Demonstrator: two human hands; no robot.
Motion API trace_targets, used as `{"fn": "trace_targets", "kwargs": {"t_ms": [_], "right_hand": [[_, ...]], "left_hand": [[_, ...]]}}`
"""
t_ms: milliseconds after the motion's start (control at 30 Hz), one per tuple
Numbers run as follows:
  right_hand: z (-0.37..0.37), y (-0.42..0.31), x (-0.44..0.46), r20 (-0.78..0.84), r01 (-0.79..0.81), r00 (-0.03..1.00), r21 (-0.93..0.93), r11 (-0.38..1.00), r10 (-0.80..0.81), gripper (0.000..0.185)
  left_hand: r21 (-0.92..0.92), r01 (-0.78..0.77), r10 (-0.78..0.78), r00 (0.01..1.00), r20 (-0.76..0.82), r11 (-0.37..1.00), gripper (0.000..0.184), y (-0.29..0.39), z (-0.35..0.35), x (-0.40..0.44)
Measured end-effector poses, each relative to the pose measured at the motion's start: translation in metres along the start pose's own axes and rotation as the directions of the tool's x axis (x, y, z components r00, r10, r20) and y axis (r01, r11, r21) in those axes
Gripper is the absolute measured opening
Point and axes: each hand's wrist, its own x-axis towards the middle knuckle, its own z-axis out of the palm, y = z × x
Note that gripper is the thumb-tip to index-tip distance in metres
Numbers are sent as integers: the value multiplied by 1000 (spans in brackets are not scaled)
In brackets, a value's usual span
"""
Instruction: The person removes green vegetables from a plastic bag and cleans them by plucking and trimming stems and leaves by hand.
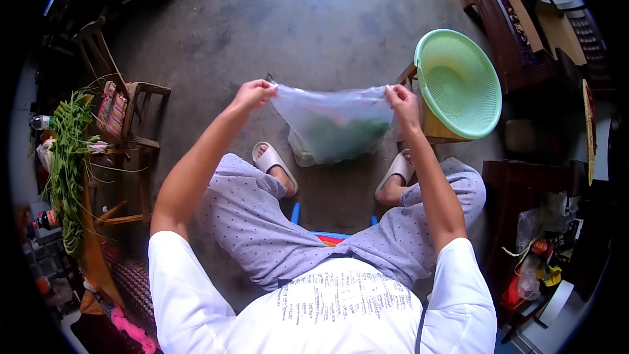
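A translucent plastic bag [327, 118] is stretched wide between my two hands, above the floor and in front of my feet. Green contents show dimly through its lower right part, with a reddish patch higher up; their kind cannot be made out. My left hand [254, 94] pinches the bag's upper left corner. At the upper right corner my right hand [402, 103] grips the rim between closed fingers. Just right of that hand, a light green plastic colander [458, 84] is tilted on a wooden stool [440, 128].
Leafy green stalks [69, 157] lie on a wooden table at the left, near a wooden chair [124, 105]. Dark wooden furniture [511, 46] lines the right side. Beneath me is a blue stool [331, 235]. Grey concrete floor [282, 26] stretches ahead.
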Motion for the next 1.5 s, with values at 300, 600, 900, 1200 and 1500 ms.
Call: {"fn": "trace_targets", "kwargs": {"t_ms": [300,600,900,1200,1500], "right_hand": [[10,-62,23,45,157,988,-228,961,-151,28],[6,-52,29,320,214,943,-369,904,-92,30],[30,-113,-23,395,496,856,-809,315,-334,95],[69,-74,-18,306,463,886,-553,692,-348,9],[53,-66,-21,350,536,844,-519,666,-406,7]], "left_hand": [[-140,7,-23,993,-112,990,12,25,-5,9],[107,-38,37,999,11,994,17,57,-19,-26],[138,-341,326,937,125,930,23,82,54,-21],[252,-37,173,824,-539,967,28,-101,74,58],[-531,590,-776,585,-238,608,33,-257,109,37]]}}
